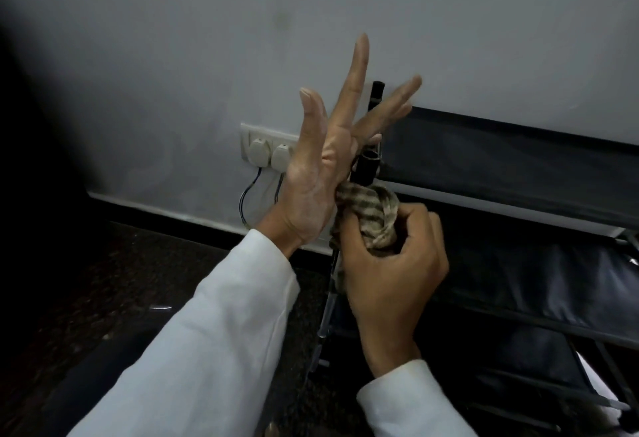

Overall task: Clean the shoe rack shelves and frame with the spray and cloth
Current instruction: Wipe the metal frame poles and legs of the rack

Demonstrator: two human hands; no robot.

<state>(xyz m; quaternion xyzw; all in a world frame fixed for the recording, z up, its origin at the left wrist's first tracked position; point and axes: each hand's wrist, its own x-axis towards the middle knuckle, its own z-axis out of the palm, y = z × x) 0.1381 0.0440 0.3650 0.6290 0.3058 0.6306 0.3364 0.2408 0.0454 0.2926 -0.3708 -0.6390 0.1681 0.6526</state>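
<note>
Cloth (370, 210): checked, bunched into a wad and pressed round the front upright (366, 168) of the shoe rack, just under its black cap. Likely wadded so as to wrap the thin tube on all sides in one rub.
Right hand (394, 274): fingers and thumb curled tight round the Cloth, clamping it to the post, seemingly ready to slide along the tube.
Left hand (323, 167): wide open, fingers straight and spread, holding nothing. Raised just beside the post top and partly in front of it; touching it or not, cannot tell. Probably held clear of the wiping path.
Shelves (501, 156): dark fabric tiers sloping off to the right, one below another.
Spray: not in view.
Wall socket (268, 151): two plugs with cords, on the pale wall just left of the rack. Worth keeping anything damp away from it.
Stage: frame wiping in hand, by the look of it; cleanliness of the Shelves hard to judge in this light.
</note>
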